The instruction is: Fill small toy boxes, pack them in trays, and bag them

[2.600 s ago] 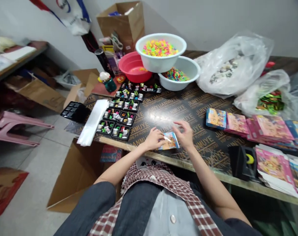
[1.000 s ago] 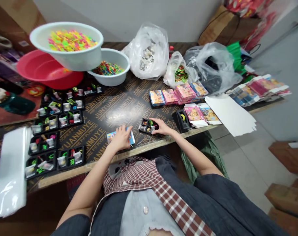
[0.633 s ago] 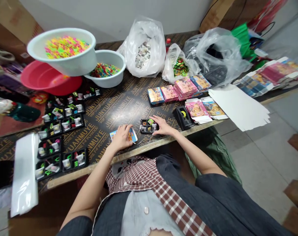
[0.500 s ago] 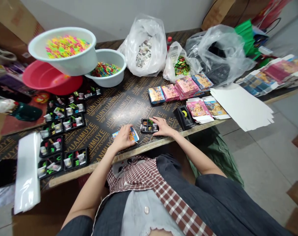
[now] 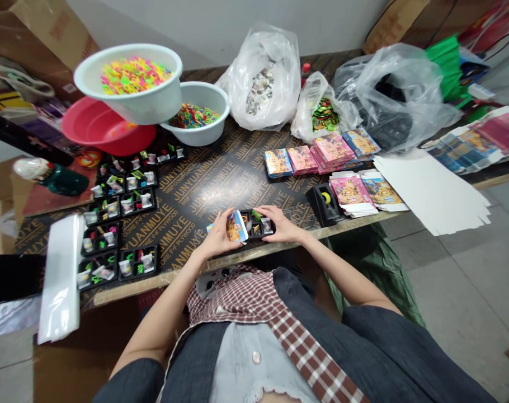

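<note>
My left hand (image 5: 216, 235) is closed around a small blue printed carton (image 5: 236, 226), which is tilted up at the table's front edge. Right beside the carton lies a black compartment tray (image 5: 261, 224) with small coloured pieces and a whitish packet in it. The carton's right side meets or overlaps the tray's left end; whether the tray is partly inside it I cannot tell. My right hand (image 5: 282, 225) grips the tray's right end, thumb in front and fingers behind. Another bit of blue print (image 5: 210, 227) shows behind my left hand.
Filled black trays (image 5: 139, 260) stand at the left, beside plastic sleeves (image 5: 60, 280). Basins (image 5: 128, 103) of coloured pieces and plastic bags (image 5: 265, 84) line the back. Finished-looking boxes (image 5: 332, 148), a tape dispenser (image 5: 321, 206) and flat cartons (image 5: 350, 190) are at the right.
My left hand has lifted the blue carton and brought it right, up against the tray. My right hand stays at the tray's right end. The whole view has shifted slightly.
</note>
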Tool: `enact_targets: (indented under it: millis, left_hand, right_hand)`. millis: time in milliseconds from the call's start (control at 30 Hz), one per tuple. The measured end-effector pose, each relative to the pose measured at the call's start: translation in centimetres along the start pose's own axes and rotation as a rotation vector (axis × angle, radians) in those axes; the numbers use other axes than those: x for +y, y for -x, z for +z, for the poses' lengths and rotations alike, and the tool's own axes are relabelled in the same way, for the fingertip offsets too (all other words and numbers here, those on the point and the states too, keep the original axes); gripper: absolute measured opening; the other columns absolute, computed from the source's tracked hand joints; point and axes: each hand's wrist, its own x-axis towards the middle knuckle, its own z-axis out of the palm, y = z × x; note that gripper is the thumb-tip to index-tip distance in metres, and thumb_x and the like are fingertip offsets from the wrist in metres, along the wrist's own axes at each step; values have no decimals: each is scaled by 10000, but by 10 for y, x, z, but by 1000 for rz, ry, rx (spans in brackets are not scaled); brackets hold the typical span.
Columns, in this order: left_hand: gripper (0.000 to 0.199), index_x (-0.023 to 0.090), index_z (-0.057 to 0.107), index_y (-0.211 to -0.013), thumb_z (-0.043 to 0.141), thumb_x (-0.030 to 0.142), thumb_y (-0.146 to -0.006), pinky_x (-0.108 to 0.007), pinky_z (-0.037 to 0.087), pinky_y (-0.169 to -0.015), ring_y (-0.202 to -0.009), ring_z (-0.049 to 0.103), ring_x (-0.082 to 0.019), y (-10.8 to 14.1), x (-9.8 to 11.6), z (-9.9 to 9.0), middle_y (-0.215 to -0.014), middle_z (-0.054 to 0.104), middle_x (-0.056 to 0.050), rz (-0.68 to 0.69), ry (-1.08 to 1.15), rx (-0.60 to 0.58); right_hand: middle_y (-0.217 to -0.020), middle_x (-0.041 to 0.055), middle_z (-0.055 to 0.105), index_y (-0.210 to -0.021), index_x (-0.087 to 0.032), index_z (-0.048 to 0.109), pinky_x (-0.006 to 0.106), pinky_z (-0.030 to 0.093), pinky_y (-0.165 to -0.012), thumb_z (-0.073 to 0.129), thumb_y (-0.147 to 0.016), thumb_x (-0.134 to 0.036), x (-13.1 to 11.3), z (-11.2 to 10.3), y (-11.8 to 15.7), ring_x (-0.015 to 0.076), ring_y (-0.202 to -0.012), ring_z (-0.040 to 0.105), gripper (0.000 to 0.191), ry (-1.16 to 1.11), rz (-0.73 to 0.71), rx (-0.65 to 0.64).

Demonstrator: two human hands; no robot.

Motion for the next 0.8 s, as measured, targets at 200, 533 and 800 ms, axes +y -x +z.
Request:
enact_targets:
  millis: [200,533,800]
  left_hand:
    - [1002,202,326,-1480,800,446,-632,-613,161,-1231,-1374,472,-346,4,0,9,-1464,512,-161,11,-109,-53]
    - [976,193,375,-1475,775,448,-621,-609,200,-1213,-1377,460,-355,-10,-10,17,-1468,513,-160,-74,-158,-40]
    - [942,196,419,-1458,764,421,-611,-618,198,-1201,-1369,467,-362,-31,-22,7,-1470,517,-160,-98,-159,-111]
  right_hand:
    - [-1397,174,493,-1524,-234,377,542,311,-1081,710,-700,-280,-12,-7,-7,354,-1295,445,890,128,-65,-99]
    - [-1405,180,510,-1507,-217,410,539,309,-1074,754,-669,-309,8,-9,-17,359,-1288,462,911,94,-14,-127]
    - [-1465,162,482,-1509,-230,409,541,287,-1108,737,-641,-208,22,-8,-35,358,-1360,419,929,14,-44,-183]
